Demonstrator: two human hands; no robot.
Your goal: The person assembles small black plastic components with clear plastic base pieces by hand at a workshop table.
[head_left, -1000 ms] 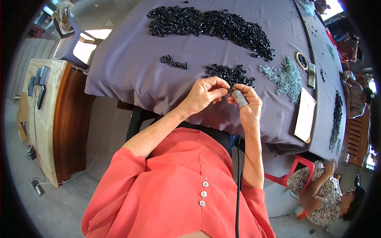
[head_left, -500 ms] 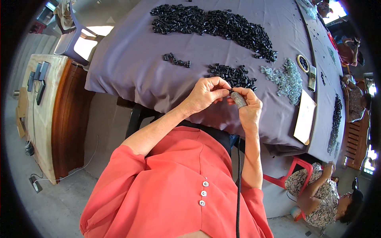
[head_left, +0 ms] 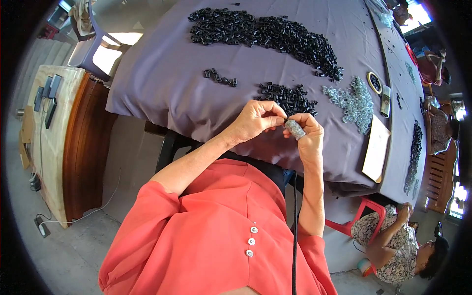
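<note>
Both my hands meet above the near edge of the cloth-covered table, fingertips almost touching. My left hand (head_left: 258, 120) is closed in a pinch between thumb and forefinger, on a small black piece (head_left: 286, 119). From the other side my right hand (head_left: 309, 135) pinches at the same spot. A grey, speckled, rounded sleeve (head_left: 295, 129) appears to cover its thumb; I cannot tell its material. The black piece is mostly hidden by the fingertips. Just beyond the hands lies a small heap of black tubular pieces (head_left: 290, 96).
A larger black heap (head_left: 265, 34) spreads across the purple-grey cloth (head_left: 157, 64). To the right are clear small pieces (head_left: 354, 103), a tape roll (head_left: 374, 82), a grey handheld device (head_left: 385, 102) and a pale board (head_left: 376, 152). Another person (head_left: 393, 241) sits at lower right.
Both hands have dropped slightly toward me, away from the small black heap. The right hand has turned a little, so the grey sleeve shows more fully. The pinch continues.
</note>
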